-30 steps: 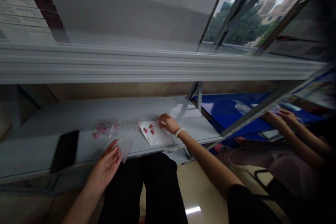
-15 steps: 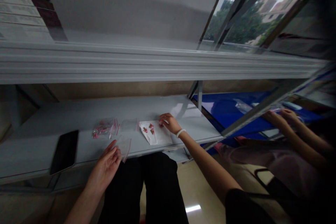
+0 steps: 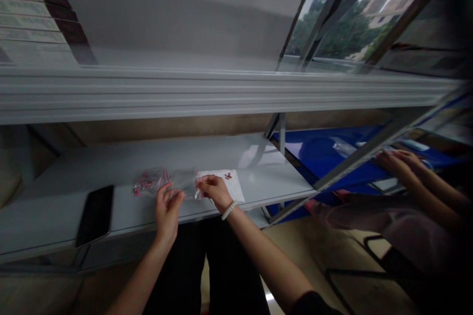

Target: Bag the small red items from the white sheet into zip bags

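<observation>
Left hand (image 3: 168, 214) and right hand (image 3: 215, 192) close together just above the front edge of a shelf (image 3: 236, 157), fingers (image 3: 173, 196) of both pinching a clear zip bag (image 3: 185, 182) between them. Not clear if the bag touching the shelf or lifted a little. On the right wrist, a white bead bracelet (image 3: 229, 210). Just left of the held bag, a second zip bag (image 3: 150, 182) with many small pink pieces inside, lying on the shelf, touching the held bag or nearly, hard to tell. Just beside the right hand, a white paper (image 3: 225, 182) with few small red pieces (image 3: 228, 175) on it. Well apart on the left, a black phone (image 3: 95, 216) lying flat on the shelf. Far right, above a blue surface (image 3: 325, 140), both hands of a co-worker (image 3: 401, 163) close together, what they hold too dark to tell
</observation>
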Motion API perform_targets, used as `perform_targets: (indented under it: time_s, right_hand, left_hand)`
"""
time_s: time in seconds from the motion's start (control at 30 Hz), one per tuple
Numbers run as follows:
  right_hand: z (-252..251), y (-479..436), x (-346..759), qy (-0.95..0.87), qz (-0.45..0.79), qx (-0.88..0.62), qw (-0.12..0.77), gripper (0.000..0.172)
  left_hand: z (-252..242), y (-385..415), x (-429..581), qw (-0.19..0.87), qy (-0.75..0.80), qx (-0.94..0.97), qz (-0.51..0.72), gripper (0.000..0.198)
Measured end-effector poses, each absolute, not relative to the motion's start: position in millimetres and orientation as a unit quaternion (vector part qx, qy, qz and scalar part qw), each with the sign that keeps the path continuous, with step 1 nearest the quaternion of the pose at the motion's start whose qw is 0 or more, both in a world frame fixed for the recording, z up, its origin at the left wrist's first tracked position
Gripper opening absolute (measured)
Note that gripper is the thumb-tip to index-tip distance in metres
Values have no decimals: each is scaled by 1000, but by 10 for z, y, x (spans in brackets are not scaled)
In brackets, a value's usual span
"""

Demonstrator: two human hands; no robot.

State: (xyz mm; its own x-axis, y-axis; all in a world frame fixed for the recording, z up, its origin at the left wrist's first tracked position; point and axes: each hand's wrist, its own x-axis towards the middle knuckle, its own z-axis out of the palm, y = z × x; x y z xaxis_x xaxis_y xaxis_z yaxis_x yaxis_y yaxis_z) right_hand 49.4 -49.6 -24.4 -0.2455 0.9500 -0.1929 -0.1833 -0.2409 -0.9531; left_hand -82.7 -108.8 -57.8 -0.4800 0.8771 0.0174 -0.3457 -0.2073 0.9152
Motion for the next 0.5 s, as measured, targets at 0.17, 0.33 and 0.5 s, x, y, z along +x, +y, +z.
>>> perform_targets:
  time_s: [0.17, 0.33, 0.5]
  right_hand:
    - [-229, -241, 445, -427, 661, -436, 437, 30]
    - [-154, 39, 422, -423, 654, -446, 441, 27]
    - [-114, 385, 374, -418, 630, -474, 451, 19]
  left_hand:
    - [-553, -890, -965, 342, 498, 366, 708, 51]
    - [-406, -620, -1102, 365, 476, 395, 696, 49]
    - [-270, -279, -1237, 361, 493, 407, 679, 48]
